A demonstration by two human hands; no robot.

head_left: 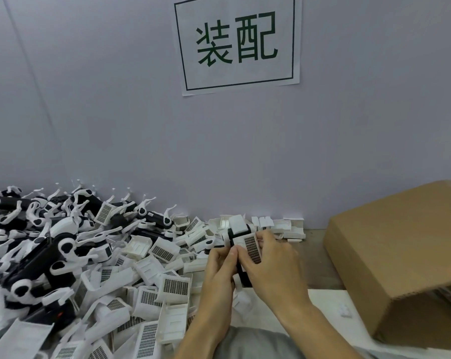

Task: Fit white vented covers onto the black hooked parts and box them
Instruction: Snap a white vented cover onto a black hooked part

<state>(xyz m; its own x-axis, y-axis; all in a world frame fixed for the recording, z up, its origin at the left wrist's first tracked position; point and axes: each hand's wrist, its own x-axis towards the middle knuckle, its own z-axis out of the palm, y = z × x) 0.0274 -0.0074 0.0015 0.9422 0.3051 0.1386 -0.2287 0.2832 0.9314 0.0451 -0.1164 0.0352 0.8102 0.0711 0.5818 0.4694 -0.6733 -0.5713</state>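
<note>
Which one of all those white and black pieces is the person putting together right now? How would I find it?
Start at the big brown cardboard box on the right, then look just left of it, in front of the grey wall. There the left hand and right hand grip one black hooked part with a white vented cover on it. It is the only piece lifted off the heap.

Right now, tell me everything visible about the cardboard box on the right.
The cardboard box is plain brown corrugated card, unprinted, lying tilted at the right of the table against the grey wall. Its open mouth faces the lower right, its inside dark and unreadable. Neither of the hands touches it; a small white piece lies just before it.
</note>
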